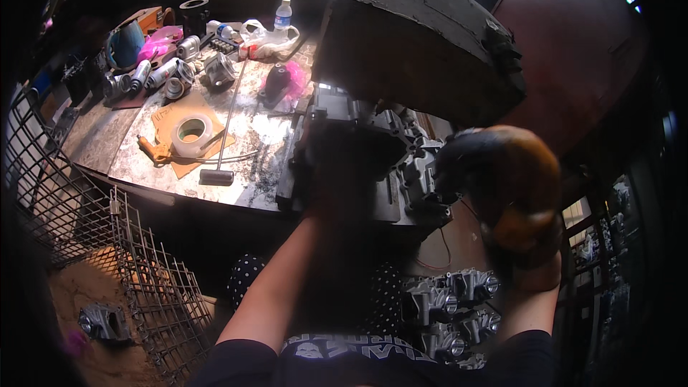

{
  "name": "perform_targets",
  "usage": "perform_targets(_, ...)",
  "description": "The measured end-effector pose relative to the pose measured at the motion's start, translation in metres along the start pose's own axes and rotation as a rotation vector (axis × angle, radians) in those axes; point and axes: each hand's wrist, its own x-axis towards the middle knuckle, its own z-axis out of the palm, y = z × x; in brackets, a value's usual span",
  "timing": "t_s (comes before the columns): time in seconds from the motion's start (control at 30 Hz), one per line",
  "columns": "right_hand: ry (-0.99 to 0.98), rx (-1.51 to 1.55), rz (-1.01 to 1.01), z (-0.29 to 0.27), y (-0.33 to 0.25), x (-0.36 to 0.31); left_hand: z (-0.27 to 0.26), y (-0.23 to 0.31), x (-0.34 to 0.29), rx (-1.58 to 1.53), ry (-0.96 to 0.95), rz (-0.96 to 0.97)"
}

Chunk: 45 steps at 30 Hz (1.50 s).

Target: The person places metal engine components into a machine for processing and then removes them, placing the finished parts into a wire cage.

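One cast-metal housing (421,175), silver-grey, ribbed; location: right of the worktable (251,129), below an overhanging dark grey block (423,43). Handling, as judged: wants a firm hold on its solid outer walls, even support from both sides, and fingers kept out of the gap under the block. Long axis: seems to slope from upper left, farther off, to lower right, nearer the person; which end is the front cannot be told in the shadow.

One right hand (502,186), in a stained brown-and-black glove, fingers curled, at the housing's right side; contact and closure cannot be told. One left forearm (269,283), reaching up toward the dark area left of the housing; its hand is lost in shadow, grip unknown.

Several loose castings (448,308), lower right, below the housing. One roll of clear tape (188,149) and one hammer-headed tool (216,177), on the worktable, well left.
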Motion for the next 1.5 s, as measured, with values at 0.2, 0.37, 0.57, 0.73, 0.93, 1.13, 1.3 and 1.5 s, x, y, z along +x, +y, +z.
perform_targets(0.2, -0.062, -0.228, 0.553, 0.121, 0.198, -0.142, 0.054, -0.014, -0.01, 0.586, -0.414, 0.21)
perform_targets(0.37, -0.096, -0.156, 0.855, 0.226, 0.395, -0.199, 0.067, -0.077, -0.012, 0.489, -0.363, 0.094)
perform_targets(0.57, -0.146, -0.162, 0.868, 0.277, 0.39, -0.229, 0.072, -0.076, -0.01, 0.497, -0.165, 0.196)
perform_targets(0.73, -0.219, -0.196, 0.859, 0.293, 0.385, -0.247, 0.079, -0.084, -0.014, 0.564, -0.059, 0.317)
perform_targets(0.93, -0.235, -0.248, 0.832, 0.307, 0.398, -0.251, 0.078, -0.085, -0.018, 0.601, -0.049, 0.379)
perform_targets(1.13, -0.255, -0.235, 0.793, 0.3, 0.387, -0.248, 0.072, -0.079, -0.018, 0.621, -0.087, 0.423)
perform_targets(1.3, -0.238, -0.142, 0.884, 0.28, 0.34, -0.23, 0.072, -0.084, -0.022, 0.656, -0.083, 0.399)
perform_targets(1.5, -0.211, -0.191, 0.871, 0.281, 0.345, -0.23, 0.072, -0.077, -0.018, 0.682, -0.126, 0.343)
